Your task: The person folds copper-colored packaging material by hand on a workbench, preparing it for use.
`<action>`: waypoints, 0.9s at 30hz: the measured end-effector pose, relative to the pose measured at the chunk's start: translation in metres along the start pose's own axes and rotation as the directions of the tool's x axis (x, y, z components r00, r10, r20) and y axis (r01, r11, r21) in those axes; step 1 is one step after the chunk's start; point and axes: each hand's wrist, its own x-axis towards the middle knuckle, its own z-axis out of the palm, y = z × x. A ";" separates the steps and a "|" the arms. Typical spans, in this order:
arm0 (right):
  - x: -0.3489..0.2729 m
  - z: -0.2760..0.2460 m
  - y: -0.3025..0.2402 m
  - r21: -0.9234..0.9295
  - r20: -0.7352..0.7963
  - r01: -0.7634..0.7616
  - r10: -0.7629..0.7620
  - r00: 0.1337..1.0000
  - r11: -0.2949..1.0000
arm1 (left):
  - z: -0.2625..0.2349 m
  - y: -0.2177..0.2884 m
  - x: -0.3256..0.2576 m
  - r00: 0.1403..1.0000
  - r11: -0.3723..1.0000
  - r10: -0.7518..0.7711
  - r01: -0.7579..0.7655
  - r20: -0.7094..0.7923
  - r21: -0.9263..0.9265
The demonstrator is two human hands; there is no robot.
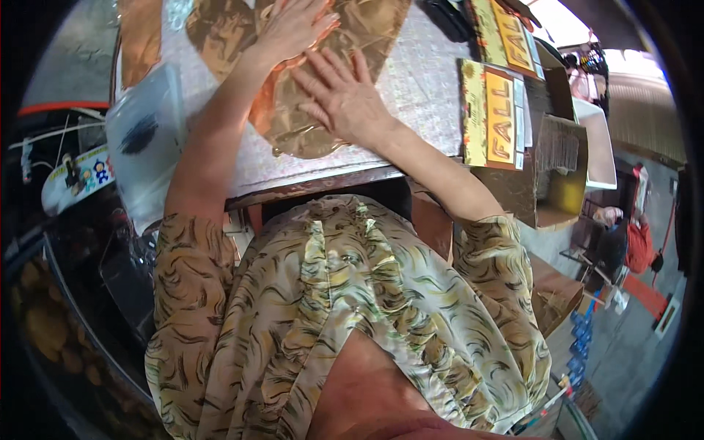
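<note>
Head view shows both hands flat, fingers spread, pressing a crinkly gold foil sheet (323, 110) on the counter (418, 88), left hand (293, 26) toward twelve o'clock, right hand (341, 95) nearer, sheet running from eleven to five.

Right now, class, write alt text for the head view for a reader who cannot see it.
Both hands, left hand and right hand, press flat on a shiny copper foil sheet spread over a glittery silver table cover. Yellow and orange packaged signs lie to the right, a clear plastic bag to the left.
</note>
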 end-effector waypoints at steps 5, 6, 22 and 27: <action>-0.027 -0.048 -0.002 0.393 -0.019 0.142 -0.146 0.989 0.909 | 0.022 -0.020 -0.003 0.975 0.997 0.053 -0.040 -0.215 0.063; -0.031 -0.062 0.004 0.375 -0.037 0.151 -0.148 0.988 0.915 | 0.022 -0.020 -0.005 0.967 0.997 0.041 -0.023 -0.250 0.077; -0.101 -0.074 0.108 0.073 -0.076 -0.465 0.470 0.879 0.882 | -0.037 0.111 0.093 0.844 0.891 0.289 -0.410 -0.452 -0.196; -0.111 -0.120 0.105 0.250 -0.033 -0.449 0.471 0.881 0.858 | -0.020 0.180 0.212 0.683 0.781 0.510 -0.622 -0.522 -0.050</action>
